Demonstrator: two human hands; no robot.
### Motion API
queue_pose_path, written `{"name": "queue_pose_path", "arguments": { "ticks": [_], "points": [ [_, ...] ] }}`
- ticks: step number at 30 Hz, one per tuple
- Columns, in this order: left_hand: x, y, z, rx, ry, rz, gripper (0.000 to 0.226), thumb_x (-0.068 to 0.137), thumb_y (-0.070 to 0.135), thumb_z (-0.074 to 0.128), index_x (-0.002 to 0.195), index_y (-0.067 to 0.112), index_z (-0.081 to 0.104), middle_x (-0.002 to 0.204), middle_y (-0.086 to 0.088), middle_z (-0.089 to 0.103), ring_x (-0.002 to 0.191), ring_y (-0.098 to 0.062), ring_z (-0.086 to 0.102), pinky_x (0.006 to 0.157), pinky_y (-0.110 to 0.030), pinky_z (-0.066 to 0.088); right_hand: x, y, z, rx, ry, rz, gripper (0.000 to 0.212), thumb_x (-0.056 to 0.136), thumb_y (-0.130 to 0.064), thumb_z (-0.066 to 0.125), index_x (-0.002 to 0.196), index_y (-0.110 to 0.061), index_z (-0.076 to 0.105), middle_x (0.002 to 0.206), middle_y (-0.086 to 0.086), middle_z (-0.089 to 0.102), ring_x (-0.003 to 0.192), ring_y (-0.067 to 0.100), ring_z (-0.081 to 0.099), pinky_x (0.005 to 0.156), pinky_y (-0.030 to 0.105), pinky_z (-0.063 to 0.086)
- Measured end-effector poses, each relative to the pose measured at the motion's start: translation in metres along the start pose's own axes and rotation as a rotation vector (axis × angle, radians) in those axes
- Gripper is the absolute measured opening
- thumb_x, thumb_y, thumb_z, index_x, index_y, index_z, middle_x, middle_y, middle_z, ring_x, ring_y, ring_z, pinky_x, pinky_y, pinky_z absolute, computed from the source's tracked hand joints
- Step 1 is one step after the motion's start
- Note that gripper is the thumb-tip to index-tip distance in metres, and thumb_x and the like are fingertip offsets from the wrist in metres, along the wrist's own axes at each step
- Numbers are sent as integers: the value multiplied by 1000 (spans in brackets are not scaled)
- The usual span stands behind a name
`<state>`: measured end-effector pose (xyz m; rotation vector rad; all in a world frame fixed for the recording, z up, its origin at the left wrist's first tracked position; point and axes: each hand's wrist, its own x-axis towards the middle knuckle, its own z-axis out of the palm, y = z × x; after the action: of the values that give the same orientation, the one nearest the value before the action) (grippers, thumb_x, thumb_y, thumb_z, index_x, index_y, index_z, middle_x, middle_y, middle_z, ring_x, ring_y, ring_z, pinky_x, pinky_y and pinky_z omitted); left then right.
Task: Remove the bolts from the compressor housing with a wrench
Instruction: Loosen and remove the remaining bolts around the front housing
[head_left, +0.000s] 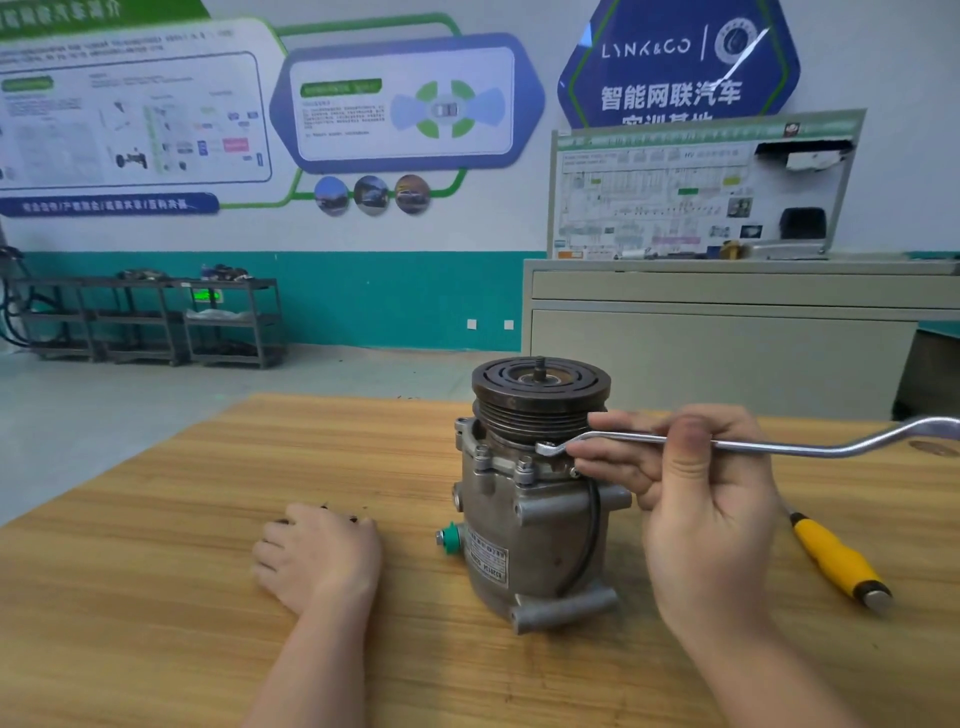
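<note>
While your right hand (696, 499) holds the long, double-bent silver ring wrench (753, 445), thumb across the top of the shaft and fingers curled beneath it, the catalogue of your bench reads as follows.

Item one: grey cast-metal compressor housing (530, 535), standing upright near the middle of the light wooden tabletop (156, 519), with its dark grooved pulley and clutch plate (540, 389) uppermost. A printed label and a green-capped port (451, 538) sit on its left-facing side; a black cable runs down its right side.

Item two: the wrench. Its ring end lies at the upper flange of the housing, just under the pulley, on the right-hand side; whether it is seated on a bolt head there cannot be told. Its far end runs out past the right edge of view.

Item three: hex bolts (524, 465) with washers, two plainly visible and standing in the front of the flange.

Item four: your left hand (317, 556), resting knuckles-up on the table, well left of the housing, fingers curled down over small dark objects (358, 518) that are too hidden to identify.

Item five: yellow-handled tool with a metal end cap (841, 561), lying on the table to your right, apart from the housing.
</note>
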<state>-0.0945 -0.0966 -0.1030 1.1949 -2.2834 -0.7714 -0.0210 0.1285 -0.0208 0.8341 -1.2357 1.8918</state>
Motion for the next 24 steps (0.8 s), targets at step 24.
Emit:
{"name": "queue_pose_path", "arguments": {
  "ticks": [24],
  "points": [
    [-62, 56, -39, -1276, -892, 518, 42, 86, 45, 52, 116, 16, 58, 102, 2, 72, 95, -10, 68, 67, -14, 51, -20, -11, 34, -833, -204, -442, 48, 99, -41, 43, 90, -1, 68, 81, 2, 67, 74, 5, 60, 68, 21, 51]
  ]
}}
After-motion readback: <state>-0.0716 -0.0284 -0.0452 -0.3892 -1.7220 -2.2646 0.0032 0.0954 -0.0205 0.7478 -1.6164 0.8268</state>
